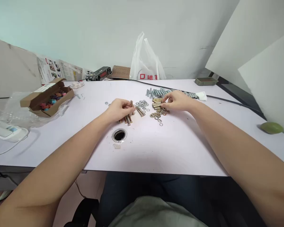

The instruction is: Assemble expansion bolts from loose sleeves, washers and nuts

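Note:
My left hand is closed, thumb and fingers pinching a bolt that stands roughly upright. More long bolts lie under and in front of this hand, and a few others rest just to its right. Silver washers are scattered behind them. With curled fingers, my right hand grips the end of a gold-coloured sleeve in a row of such sleeves. Gold-toned washers and nuts lie in front of that row. Behind the right hand is a line of grey-silver anchor sleeves.
A round hole opens in the white table. At left are a cardboard box of colourful pieces and a white device. A black cable, plastic bag, small tray and green fruit lie behind and right.

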Motion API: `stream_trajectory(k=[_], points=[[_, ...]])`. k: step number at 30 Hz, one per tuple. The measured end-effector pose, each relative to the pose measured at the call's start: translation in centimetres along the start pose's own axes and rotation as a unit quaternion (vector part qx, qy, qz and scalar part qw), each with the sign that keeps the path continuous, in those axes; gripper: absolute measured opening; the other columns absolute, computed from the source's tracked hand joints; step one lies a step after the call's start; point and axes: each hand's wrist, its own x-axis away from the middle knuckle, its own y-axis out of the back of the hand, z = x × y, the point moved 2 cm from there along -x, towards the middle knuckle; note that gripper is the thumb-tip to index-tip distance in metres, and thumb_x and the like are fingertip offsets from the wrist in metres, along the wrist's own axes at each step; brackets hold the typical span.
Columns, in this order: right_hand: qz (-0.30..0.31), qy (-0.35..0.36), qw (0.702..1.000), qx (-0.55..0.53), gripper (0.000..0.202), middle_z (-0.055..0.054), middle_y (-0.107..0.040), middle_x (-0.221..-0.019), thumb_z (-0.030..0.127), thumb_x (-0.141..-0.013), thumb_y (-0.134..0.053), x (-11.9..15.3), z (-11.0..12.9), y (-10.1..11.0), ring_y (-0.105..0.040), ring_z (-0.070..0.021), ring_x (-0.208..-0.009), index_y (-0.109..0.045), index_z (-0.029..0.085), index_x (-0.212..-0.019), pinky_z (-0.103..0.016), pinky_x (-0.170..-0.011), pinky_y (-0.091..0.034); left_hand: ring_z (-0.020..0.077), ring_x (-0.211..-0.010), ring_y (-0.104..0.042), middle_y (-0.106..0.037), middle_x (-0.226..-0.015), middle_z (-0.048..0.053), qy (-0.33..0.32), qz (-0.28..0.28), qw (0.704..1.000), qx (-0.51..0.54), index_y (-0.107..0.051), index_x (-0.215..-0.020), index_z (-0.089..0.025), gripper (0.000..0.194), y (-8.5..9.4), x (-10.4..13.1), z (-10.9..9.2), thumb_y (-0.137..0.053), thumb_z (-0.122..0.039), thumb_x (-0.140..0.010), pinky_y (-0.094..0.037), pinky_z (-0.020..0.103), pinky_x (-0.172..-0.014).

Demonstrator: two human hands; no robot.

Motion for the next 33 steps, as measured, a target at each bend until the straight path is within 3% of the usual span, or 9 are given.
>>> stream_trajectory(k=[8,13,16,19,21,26,29,33], points=[[0.036,0.030,0.998,-0.042,0.023,-0.004,-0.063,-0.078,0.033,-0.078,-0.060,0.0,-0.4,-0.7,-0.052,-0.0110,-0.066,-0.067,0.013,-0.087,-0.024,-0.061,-0.038,0.0152,-0.043,-0.057,-0.065,-0.066,0.007,0.013,0.034,0.999,0.003,-0.062,-0.082,-0.013,0.033,-0.3,-0.2,1.0,-0.066,-0.045,-0.075,-0.039,0.023,-0.035],[-0.014,0.021,0.999,-0.045,0.027,-0.004,-0.061,-0.073,0.038,-0.081,-0.059,0.0,-0.1,-0.3,-0.047,-0.0100,-0.060,-0.067,0.013,-0.088,-0.025,-0.057,-0.036,0.0133,-0.039,-0.053,-0.061,-0.060,0.004,0.024,0.024,0.999,-0.016,-0.062,-0.079,-0.014,0.031,-0.2,-0.4,1.4,-0.068,-0.043,-0.072,-0.035,0.021,-0.034],[-0.063,0.031,0.988,-0.134,0.027,-0.006,-0.065,-0.084,0.037,-0.081,-0.062,0.2,0.6,-0.2,-0.054,-0.0116,-0.069,-0.068,0.014,-0.095,-0.025,-0.064,-0.041,0.0130,-0.040,-0.054,-0.063,-0.062,0.004,0.018,0.026,0.999,-0.014,-0.062,-0.080,-0.014,0.031,-0.2,-0.4,1.4,-0.070,-0.042,-0.071,-0.035,0.021,-0.035],[-0.069,0.070,0.960,-0.262,0.030,-0.009,-0.066,-0.097,0.036,-0.083,-0.063,0.6,2.2,-0.4,-0.059,-0.0137,-0.084,-0.067,0.014,-0.102,-0.025,-0.074,-0.045,0.0122,-0.041,-0.053,-0.064,-0.063,0.004,0.010,0.027,0.999,-0.023,-0.063,-0.080,-0.014,0.031,-0.2,-0.4,1.2,-0.070,-0.042,-0.070,-0.035,0.021,-0.035],[-0.064,0.100,0.944,-0.307,0.034,-0.010,-0.065,-0.099,0.039,-0.085,-0.061,0.8,3.8,-0.7,-0.058,-0.0135,-0.083,-0.066,0.013,-0.106,-0.025,-0.073,-0.046,0.0118,-0.041,-0.053,-0.063,-0.062,0.004,0.004,0.026,0.999,-0.034,-0.062,-0.079,-0.014,0.030,-0.2,-0.4,1.0,-0.069,-0.042,-0.070,-0.035,0.021,-0.036],[-0.095,0.151,0.958,-0.224,0.034,-0.005,-0.060,-0.075,0.040,-0.087,-0.054,0.8,7.6,-1.8,-0.046,-0.0092,-0.060,-0.068,0.012,-0.100,-0.024,-0.059,-0.038,0.0135,-0.044,-0.056,-0.063,-0.062,0.003,0.009,0.042,0.999,-0.013,-0.059,-0.079,-0.014,0.027,-0.4,-0.1,0.7,-0.067,-0.039,-0.073,-0.038,0.022,-0.038],[-0.129,0.185,0.961,-0.159,0.028,-0.005,-0.063,-0.079,0.032,-0.086,-0.052,0.4,9.0,-2.1,-0.050,-0.0109,-0.066,-0.069,0.012,-0.095,-0.024,-0.064,-0.038,0.0141,-0.045,-0.057,-0.063,-0.062,0.003,-0.001,0.049,0.999,-0.009,-0.058,-0.078,-0.015,0.024,-0.5,0.0,0.7,-0.065,-0.038,-0.074,-0.039,0.022,-0.038],[-0.149,0.187,0.961,-0.139,0.029,-0.005,-0.065,-0.083,0.034,-0.087,-0.050,-0.3,9.6,-2.0,-0.051,-0.0114,-0.068,-0.069,0.013,-0.095,-0.025,-0.064,-0.038,0.0127,-0.044,-0.055,-0.062,-0.062,0.002,-0.016,0.046,0.999,-0.020,-0.058,-0.078,-0.015,0.025,-0.6,-0.2,1.2,-0.065,-0.039,-0.075,-0.039,0.022,-0.039]])
